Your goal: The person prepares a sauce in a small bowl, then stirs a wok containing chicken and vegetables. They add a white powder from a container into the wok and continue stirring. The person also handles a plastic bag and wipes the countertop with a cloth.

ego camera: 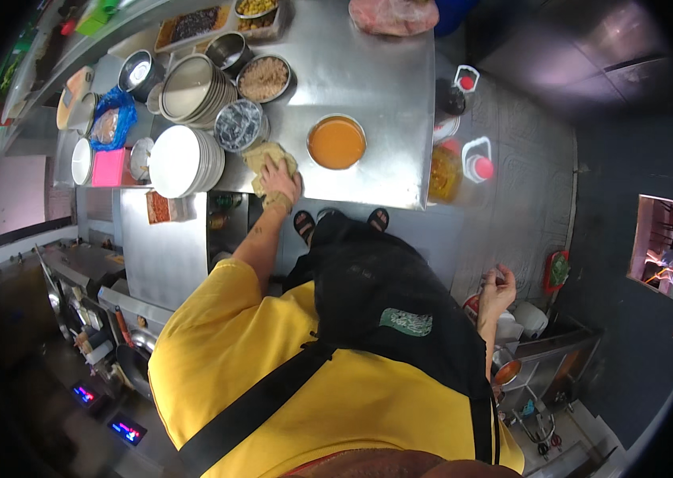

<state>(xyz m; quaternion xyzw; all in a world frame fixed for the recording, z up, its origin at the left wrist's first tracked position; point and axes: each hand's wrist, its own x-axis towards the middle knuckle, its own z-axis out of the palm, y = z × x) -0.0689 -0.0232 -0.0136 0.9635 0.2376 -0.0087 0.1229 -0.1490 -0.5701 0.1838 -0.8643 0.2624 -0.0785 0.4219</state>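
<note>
My left hand (281, 181) presses a yellowish-tan cloth (262, 156) onto the steel table (381, 188) near its front edge. Part of that cloth bunches up under the wrist. Just beyond it is a round container with a clear, cloudy covering (240, 125). To the right of the cloth stands a round metal bowl of orange liquid (336, 142). My right hand (498, 290) hangs off to my right, away from the table, with its fingers curled; whether something small is between the fingertips is unclear.
Stacked white plates (178, 161) and beige-grey plates (188, 86) crowd the table's left, beside a bowl of crumbly brown food (263, 77). A bagged pink item (394, 16) lies at the far edge. Large oil jugs (445, 173) stand right of the table. Cooking equipment (133, 322) is at left.
</note>
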